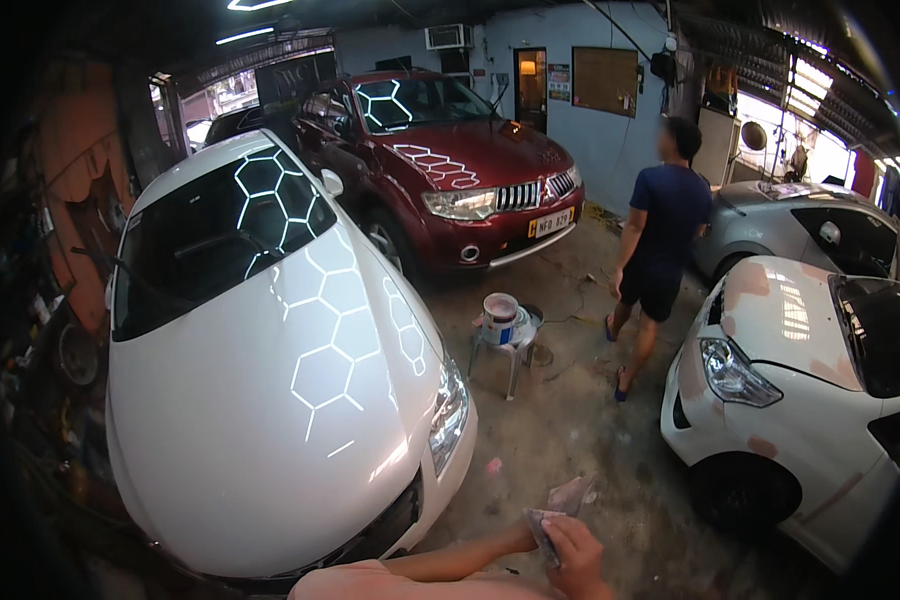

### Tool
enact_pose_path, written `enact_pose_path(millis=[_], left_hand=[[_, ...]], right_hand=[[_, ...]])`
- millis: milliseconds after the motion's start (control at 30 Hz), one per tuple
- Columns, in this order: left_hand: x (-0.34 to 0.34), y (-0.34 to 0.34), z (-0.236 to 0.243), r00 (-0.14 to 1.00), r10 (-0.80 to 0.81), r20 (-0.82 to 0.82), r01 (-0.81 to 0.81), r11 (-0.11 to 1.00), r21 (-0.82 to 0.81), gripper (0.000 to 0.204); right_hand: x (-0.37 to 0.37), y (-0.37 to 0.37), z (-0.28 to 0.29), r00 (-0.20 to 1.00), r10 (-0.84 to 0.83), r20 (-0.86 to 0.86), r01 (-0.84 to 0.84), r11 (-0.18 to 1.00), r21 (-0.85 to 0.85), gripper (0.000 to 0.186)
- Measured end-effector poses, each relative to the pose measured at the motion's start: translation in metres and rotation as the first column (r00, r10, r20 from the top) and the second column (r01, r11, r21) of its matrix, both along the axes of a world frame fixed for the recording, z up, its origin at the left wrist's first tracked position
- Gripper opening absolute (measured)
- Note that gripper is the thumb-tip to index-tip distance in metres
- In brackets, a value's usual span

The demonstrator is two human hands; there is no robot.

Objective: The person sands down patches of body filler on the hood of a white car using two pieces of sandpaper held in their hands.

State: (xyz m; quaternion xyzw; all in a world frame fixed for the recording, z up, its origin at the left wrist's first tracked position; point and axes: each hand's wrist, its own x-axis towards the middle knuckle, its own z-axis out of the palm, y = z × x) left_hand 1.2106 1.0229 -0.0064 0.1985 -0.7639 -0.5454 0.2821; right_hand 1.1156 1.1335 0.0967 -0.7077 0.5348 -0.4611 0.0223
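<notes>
My right hand (576, 556) is low in the view, its fingers closed on a thin, flat grey piece (543, 534) with pale smears. Behind that piece my left forearm (475, 556) reaches across from the lower left. The left hand itself is mostly hidden, so its fingers cannot be made out. Just past it shows a flat pinkish-grey piece (572, 492), apparently at the left hand, though the grip on it is covered. To the left of my arms is the front of a white car (240, 400), its glossy hood reflecting hexagonal lights.
A white bucket (500, 325) with pinkish smears stands on a white plastic stool (515, 368). Behind are a dark red SUV (460, 160) and a person in dark clothes (665, 215) walking. At right sit a white car with pinkish patches (770, 330) and a silver car (770, 220).
</notes>
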Motion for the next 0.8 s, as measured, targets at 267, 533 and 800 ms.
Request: enact_pose_path(millis=[267,533,800], left_hand=[[0.014,-0.005,-0.048,0.964,-0.115,0.240,0.127,0.991,-0.036,0.067],[0.015,0.013,0.022,0.989,0.142,-0.051,-0.130,0.974,0.187,0.056],[0.013,0.016,0.032,0.987,-0.008,-0.162,0.044,0.975,0.218,0.075]], right_hand=[[-0.007,-0.006,-0.011,1.000,0.029,-0.001,-0.029,1.000,0.010,0.036],[-0.019,-0.010,-0.039,0.991,-0.113,0.070,0.111,0.993,0.031,0.035],[-0.023,-0.016,-0.043,0.920,-0.278,0.277,0.253,0.960,0.124,0.035]])
